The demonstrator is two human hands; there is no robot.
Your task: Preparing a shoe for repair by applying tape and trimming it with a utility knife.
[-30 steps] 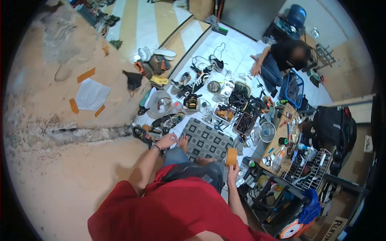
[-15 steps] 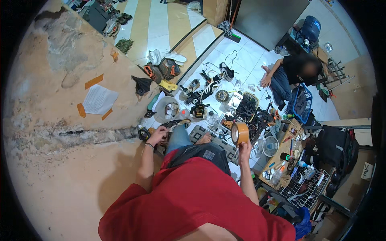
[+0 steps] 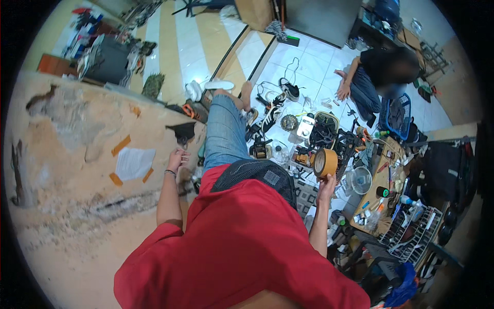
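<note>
**Brown tape roll up in your right hand**

Brown and glossy, the roll of tape (image 3: 325, 162) is the 1 thing you have hold of. In the head view, your only view, it sits directly above your right hand (image 3: 326, 183), whose fingers are closed on its lower rim. It stands on edge, its open core facing you and tilted slightly to the left, raised over the cluttered white tile floor (image 3: 319, 59).

Your left hand (image 3: 177, 158) is well apart from the roll, out by the rough plastered wall (image 3: 67, 154), fingers loosely curled and nothing visibly in them. The right is plainly the nearer hand.

Your raised leg in blue jeans (image 3: 222, 131) lies between your 2 hands. A second person sits on the floor beyond, past shoes and tools.
</note>
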